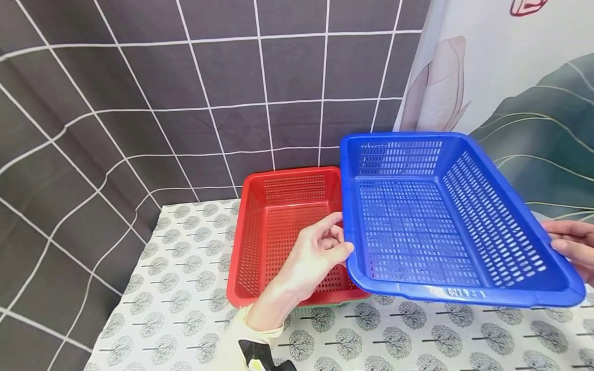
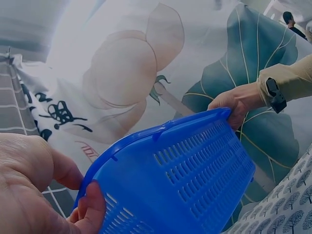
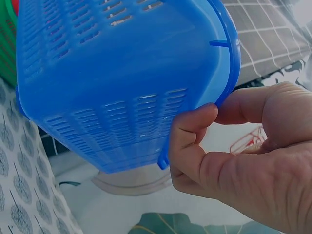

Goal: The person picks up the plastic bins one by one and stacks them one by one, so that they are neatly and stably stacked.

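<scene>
A blue plastic basket [image 1: 402,231] with slotted walls is held up in the air, tilted, between both hands. My left hand [image 1: 316,253] pinches its left rim between thumb and fingers; the left wrist view shows that thumb and curled fingers on the blue rim [image 2: 122,141]. At the opposite side, my right hand [image 1: 586,249] grips the right rim, and the right wrist view has its thumb and fingers [image 3: 192,131] closed on the edge. A red basket [image 1: 237,253] sits on the table, partly hidden behind my left forearm and the blue basket.
Green plastic [image 3: 7,44] shows under the red basket. A white cloth with grey tree prints [image 1: 184,320] covers the table. Behind hangs a dark curtain with white grid lines [image 1: 234,73], and a floral curtain [image 1: 544,89] at the right.
</scene>
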The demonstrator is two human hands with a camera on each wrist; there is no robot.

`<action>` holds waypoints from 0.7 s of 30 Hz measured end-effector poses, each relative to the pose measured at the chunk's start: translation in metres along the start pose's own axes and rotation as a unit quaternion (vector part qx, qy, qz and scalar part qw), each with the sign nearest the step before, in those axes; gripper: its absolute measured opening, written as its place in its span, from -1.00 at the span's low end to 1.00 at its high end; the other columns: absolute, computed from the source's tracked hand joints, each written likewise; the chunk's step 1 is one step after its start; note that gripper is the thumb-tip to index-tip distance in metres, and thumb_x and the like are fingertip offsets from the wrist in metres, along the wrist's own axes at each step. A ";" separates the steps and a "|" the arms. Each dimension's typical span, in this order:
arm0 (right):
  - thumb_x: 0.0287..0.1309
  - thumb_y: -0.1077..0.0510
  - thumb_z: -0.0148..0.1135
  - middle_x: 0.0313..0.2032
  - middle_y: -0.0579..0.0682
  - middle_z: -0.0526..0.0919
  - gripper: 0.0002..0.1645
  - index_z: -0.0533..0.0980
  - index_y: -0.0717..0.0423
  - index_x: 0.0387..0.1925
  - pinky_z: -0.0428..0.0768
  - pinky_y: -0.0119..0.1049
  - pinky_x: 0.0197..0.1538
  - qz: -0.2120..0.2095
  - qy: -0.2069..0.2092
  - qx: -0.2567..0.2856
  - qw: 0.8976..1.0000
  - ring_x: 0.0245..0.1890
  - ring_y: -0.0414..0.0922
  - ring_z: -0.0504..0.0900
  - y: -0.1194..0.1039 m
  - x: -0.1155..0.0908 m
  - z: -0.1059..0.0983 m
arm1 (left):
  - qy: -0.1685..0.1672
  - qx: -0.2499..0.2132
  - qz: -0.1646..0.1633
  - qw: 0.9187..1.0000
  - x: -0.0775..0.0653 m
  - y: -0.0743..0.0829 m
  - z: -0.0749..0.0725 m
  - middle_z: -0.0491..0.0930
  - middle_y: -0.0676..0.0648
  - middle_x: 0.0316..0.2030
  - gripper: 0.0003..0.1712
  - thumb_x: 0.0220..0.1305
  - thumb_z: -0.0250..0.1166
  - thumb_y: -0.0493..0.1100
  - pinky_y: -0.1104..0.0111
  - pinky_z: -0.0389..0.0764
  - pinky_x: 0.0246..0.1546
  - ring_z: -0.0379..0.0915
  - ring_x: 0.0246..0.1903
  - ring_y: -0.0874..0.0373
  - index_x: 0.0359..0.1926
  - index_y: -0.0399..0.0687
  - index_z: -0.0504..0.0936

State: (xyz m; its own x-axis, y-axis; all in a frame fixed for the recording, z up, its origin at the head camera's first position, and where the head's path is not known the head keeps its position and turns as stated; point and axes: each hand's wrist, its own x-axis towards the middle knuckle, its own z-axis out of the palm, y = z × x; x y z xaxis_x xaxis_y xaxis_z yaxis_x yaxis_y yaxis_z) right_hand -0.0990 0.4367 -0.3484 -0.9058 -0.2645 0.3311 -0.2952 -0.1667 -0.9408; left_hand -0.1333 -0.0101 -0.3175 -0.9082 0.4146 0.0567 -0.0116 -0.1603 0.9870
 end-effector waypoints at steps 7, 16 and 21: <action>0.31 0.66 -0.39 -0.09 0.17 0.72 -0.34 0.55 0.31 0.15 0.71 -0.24 -0.20 0.003 -0.015 0.045 0.999 -0.12 -0.03 0.73 -0.007 0.004 0.004 | -0.008 -0.006 -0.002 1.000 -0.001 -0.002 -0.006 0.43 -0.09 -0.25 -0.26 0.26 0.19 -0.49 0.30 0.59 -0.01 0.50 -0.31 0.19 0.46 -0.35 0.21; 0.33 0.65 -0.38 -0.05 0.22 0.69 -0.36 0.53 0.32 0.17 0.68 -0.24 -0.09 0.040 -0.031 0.071 0.996 -0.08 0.00 0.72 -0.015 0.013 0.026 | -0.013 -0.007 0.002 1.000 -0.005 0.001 -0.022 0.42 -0.06 -0.27 -0.34 0.27 0.16 -0.50 0.25 0.62 -0.04 0.54 -0.30 0.17 0.40 -0.28 0.35; 0.35 0.64 -0.39 -0.04 0.20 0.66 -0.38 0.51 0.33 0.18 0.68 -0.24 -0.08 0.058 -0.050 0.075 0.994 -0.09 0.01 0.70 -0.017 0.020 0.036 | -0.012 -0.001 0.008 1.000 -0.008 0.001 -0.032 0.42 -0.09 -0.26 -0.32 0.24 0.16 -0.49 0.19 0.61 0.02 0.55 -0.30 0.17 0.41 -0.28 0.34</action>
State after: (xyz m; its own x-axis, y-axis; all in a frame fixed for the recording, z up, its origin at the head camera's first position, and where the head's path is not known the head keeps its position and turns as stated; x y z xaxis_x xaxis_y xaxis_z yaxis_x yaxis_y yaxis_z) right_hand -0.1009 0.3999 -0.3228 -0.8944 -0.3819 0.2327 -0.1340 -0.2675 -0.9542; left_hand -0.1393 -0.0420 -0.3217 -0.8984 0.4327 0.0755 0.0014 -0.1692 0.9856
